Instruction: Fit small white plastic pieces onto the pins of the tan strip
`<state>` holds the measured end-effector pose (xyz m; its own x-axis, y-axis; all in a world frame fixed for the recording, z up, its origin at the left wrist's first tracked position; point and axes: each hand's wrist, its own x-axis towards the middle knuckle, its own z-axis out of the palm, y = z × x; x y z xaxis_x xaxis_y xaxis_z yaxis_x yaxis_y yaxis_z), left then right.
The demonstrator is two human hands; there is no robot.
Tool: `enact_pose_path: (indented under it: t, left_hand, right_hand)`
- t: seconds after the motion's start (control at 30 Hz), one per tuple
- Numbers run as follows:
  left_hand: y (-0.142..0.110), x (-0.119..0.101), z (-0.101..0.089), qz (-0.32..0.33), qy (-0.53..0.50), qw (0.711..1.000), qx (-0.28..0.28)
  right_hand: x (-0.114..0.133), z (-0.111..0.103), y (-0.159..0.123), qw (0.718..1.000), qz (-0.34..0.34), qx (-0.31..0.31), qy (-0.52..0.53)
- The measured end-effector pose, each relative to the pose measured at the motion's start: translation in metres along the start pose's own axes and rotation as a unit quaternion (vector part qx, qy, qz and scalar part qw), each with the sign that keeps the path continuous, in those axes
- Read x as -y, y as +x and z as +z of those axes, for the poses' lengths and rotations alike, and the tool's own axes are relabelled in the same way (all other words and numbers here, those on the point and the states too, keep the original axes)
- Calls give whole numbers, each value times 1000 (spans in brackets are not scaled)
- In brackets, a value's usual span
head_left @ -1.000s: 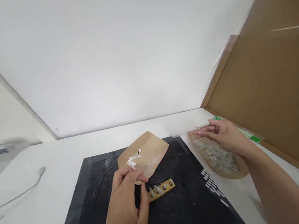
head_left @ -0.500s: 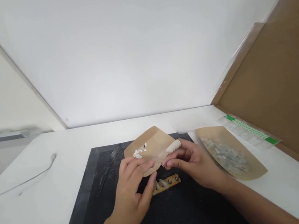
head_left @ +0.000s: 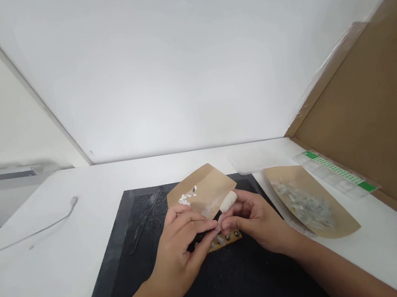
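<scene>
My left hand (head_left: 179, 239) is closed in a pinch, its thumb and fingertips meeting those of my right hand (head_left: 252, 215). Between the two sets of fingertips is a small translucent piece that looks like a nail tip (head_left: 217, 228), mostly covered by the fingers. A ribbed white finger cover (head_left: 228, 201) sits on a finger of my right hand. Just below the fingertips lies a narrow yellowish strip (head_left: 223, 245) bearing clear nail tips and small metal knobs; my left hand hides part of it. Behind the hands, a brown paper tray (head_left: 207, 179) holds little white bits (head_left: 186, 199).
A black mat (head_left: 238, 282) lies under the hands, with a dark nail file (head_left: 146, 222) on its left. At right are a second brown tray (head_left: 338, 206) with many clear nail tips (head_left: 305, 204) and a green-labelled clear case (head_left: 341, 173). A cable (head_left: 55, 222) crosses the left side.
My left fingertips have moved right and closed together, now meeting my right fingertips. My left hand covers more of the yellowish strip. The whole view has shifted slightly.
</scene>
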<state>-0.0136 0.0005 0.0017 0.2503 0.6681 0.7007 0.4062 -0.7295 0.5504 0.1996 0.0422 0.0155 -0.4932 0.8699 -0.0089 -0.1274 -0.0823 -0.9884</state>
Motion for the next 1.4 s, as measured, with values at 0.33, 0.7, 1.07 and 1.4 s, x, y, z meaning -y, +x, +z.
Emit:
enact_pose_path:
  t: [0.33,0.7,1.07,1.4]
  left_hand:
    - [2,-1,-1,18,-2,1000,-4]
    - [-3,8,-16,102,82,989,75]
    - [-3,11,-24,213,145,965,43]
    - [0,19,-22,83,189,979,-2]
  right_hand:
    - [-1,-3,0,1000,12,14,-9]
    - [3,-2,-3,998,27,38,-40]
    - [11,-1,-6,997,40,50,-51]
    - [11,-10,-2,998,-1,1,-67]
